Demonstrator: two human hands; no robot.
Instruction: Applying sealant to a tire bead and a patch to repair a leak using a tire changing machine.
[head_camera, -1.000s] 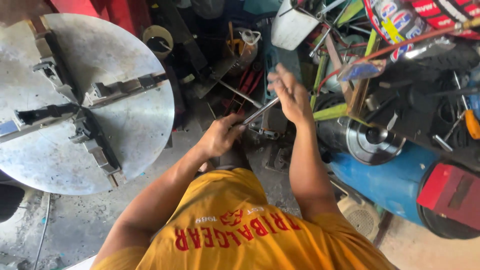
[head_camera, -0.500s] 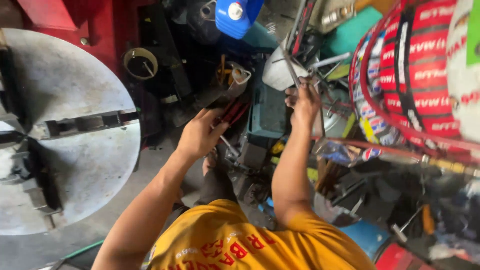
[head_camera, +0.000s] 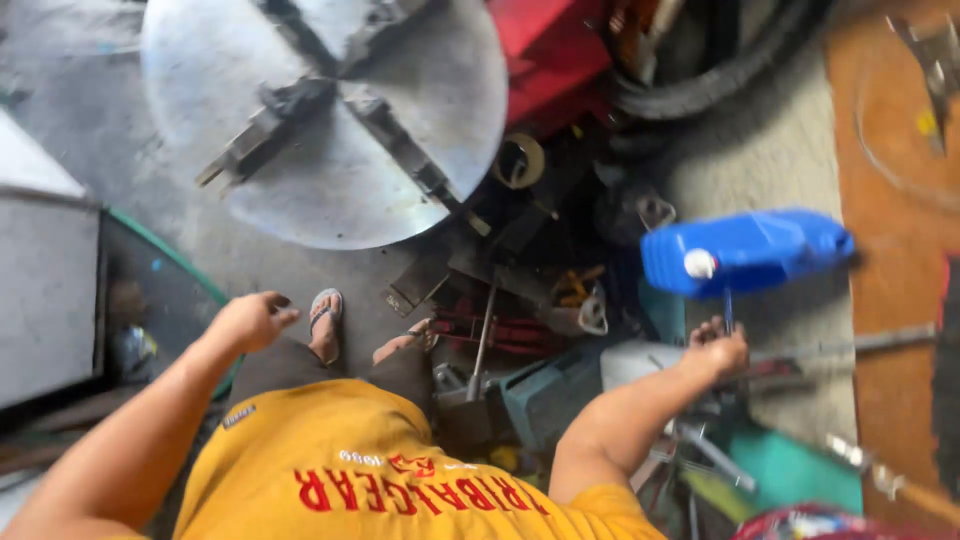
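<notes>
My right hand (head_camera: 716, 352) is closed around a thin dark metal rod or tool (head_camera: 728, 310) that points up toward a blue plastic jerrycan (head_camera: 745, 250) with a white cap. My left hand (head_camera: 250, 318) hangs free at the left with fingers loosely curled and nothing in it. It is above the concrete floor, close to my sandalled feet (head_camera: 325, 322). I wear a yellow shirt. A heap of metal tools and parts (head_camera: 520, 300) lies on the floor between my hands.
A large round steel chuck plate with jaws (head_camera: 330, 110) lies at the upper left. A red machine part (head_camera: 555, 50) and black hose (head_camera: 720, 70) are at the top. A grey box (head_camera: 45, 290) stands at left, with orange flooring (head_camera: 900, 200) at right.
The view has swung sharply. My left hand has dropped away from the tool pile to my left side. My right hand now grips a thin rod below the blue jerrycan.
</notes>
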